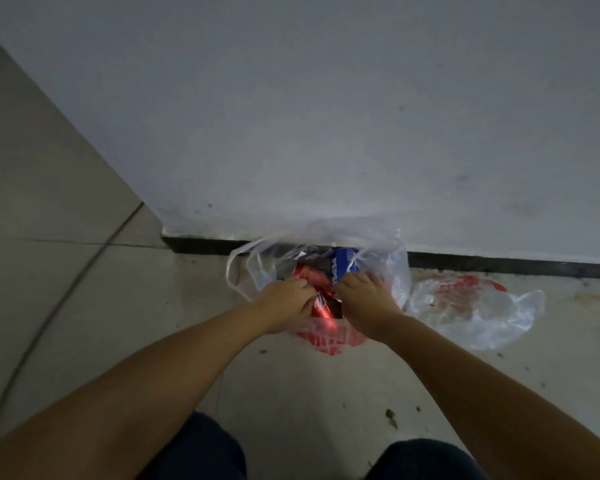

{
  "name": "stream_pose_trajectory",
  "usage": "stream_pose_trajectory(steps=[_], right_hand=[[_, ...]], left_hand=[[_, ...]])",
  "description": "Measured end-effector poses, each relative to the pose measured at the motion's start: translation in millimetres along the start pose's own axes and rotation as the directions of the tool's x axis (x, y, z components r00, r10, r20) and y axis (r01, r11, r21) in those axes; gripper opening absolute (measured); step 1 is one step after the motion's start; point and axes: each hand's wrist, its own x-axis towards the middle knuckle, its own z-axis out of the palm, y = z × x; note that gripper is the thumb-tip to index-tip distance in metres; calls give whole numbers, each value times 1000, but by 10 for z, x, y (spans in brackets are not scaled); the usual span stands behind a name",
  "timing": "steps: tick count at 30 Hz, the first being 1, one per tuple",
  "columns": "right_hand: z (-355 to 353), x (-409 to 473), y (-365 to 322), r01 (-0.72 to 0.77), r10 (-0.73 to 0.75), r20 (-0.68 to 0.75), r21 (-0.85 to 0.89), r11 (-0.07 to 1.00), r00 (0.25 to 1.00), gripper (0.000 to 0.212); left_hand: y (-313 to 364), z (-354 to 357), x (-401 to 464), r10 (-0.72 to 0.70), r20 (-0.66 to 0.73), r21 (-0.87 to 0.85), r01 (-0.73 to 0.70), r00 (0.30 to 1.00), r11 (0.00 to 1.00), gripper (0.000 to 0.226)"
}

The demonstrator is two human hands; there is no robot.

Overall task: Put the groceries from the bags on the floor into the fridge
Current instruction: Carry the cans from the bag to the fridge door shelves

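A clear plastic bag with red print stands open on the floor against the wall. Inside it lie a blue Pepsi can, a red can and another red can nearer to me. My left hand is inside the bag mouth with its fingers curled around the near red can's left side. My right hand reaches in from the right, fingers bent down beside that can over something dark; what they hold is hidden.
A second plastic bag with red print lies flattened on the floor to the right. A grey-white wall with a dark baseboard rises right behind the bags. Tiled floor extends left. My knees show at the bottom edge.
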Motion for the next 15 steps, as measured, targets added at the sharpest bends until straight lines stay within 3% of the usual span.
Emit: stream_pose_trajectory(steps=[3,5,8,11,15], right_hand=[[353,360,317,-53,54,-1,-183,982,999,57],[393,424,576,-146,137,-56,-229,962,989,61],[507,185,844,-365,364,-49,-20,931,930,58],[873,-126,875,-242,255,139,-101,965,957,63],[1128,-160,1039,-114,159,227,-201,973,961,62]], left_hand=[[-478,343,360,111,111,326,-141,988,935,39],[-760,437,365,171,149,449,-221,974,866,47],[-834,560,206,273,132,355,-302,953,885,59],[-673,803,70,418,204,327,-464,885,824,40],[-604,1174,108,548,350,295,-645,760,705,40]])
